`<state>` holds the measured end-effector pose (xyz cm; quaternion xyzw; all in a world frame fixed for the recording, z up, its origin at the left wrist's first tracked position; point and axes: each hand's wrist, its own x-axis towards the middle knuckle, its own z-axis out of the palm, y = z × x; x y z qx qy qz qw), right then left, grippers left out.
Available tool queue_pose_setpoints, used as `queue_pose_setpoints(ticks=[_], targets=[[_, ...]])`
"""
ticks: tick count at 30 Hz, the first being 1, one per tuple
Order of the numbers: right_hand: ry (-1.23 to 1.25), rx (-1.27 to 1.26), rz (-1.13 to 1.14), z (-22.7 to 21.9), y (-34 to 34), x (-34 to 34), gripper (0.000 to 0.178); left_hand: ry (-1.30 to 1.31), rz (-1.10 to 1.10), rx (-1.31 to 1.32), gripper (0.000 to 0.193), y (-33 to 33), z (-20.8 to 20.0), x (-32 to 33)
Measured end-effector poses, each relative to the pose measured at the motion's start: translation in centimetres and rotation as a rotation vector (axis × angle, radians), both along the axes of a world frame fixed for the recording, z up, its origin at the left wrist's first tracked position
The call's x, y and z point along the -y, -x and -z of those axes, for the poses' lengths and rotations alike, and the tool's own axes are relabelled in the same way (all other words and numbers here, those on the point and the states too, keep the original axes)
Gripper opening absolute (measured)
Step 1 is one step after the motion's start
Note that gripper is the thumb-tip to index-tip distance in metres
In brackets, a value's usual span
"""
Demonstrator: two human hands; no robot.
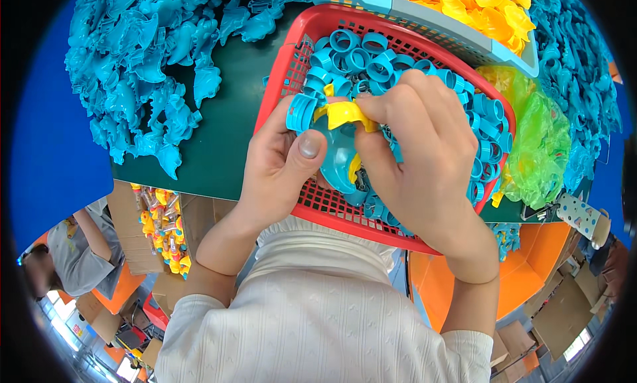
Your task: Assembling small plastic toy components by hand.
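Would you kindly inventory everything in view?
Basket: one, red, centre
Rings: many, blue, in basket
Held piece: one, blue, in left hand
Strip: one, yellow, in right hand
Shells: two piles, blue, upper left and right
Crate: one, grey-blue, behind basket
Moulded pieces: many, yellow, in crate
Bag: one, green, right of basket
Table: one, green, under basket
Small items: many, mostly yellow, lower left
Boxes: several, brown, lower left and right
Chair: at least one, orange, lower right
Co-worker: one, grey top, far left
Shirt: one, white, bottom
Hands: two, bare, centre

Orng chair (524, 273), cdbd box (563, 317) to R
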<state>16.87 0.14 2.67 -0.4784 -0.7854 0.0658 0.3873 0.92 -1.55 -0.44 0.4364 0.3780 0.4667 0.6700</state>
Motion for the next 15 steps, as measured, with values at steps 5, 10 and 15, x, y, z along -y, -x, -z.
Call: queue_pose_setpoints(ticks=[5, 10, 15], targets=[[0.024, 0.067, -0.015, -0.02, -0.16, -0.10, 0.020, -0.004, 0.008, -0.066, 0.047, 0.24, -0.18, 0.26], [0.223, -0.077, -0.028, -0.08, 0.06, 0.29, 0.018, 0.035, 0.023, -0.157, 0.046, 0.34, -0.31, 0.41], [0.365, -0.205, -0.149, -0.21, -0.04, 0.60, 0.024, -0.040, -0.045, -0.104, 0.048, 0.41, 0.11, 0.45]])
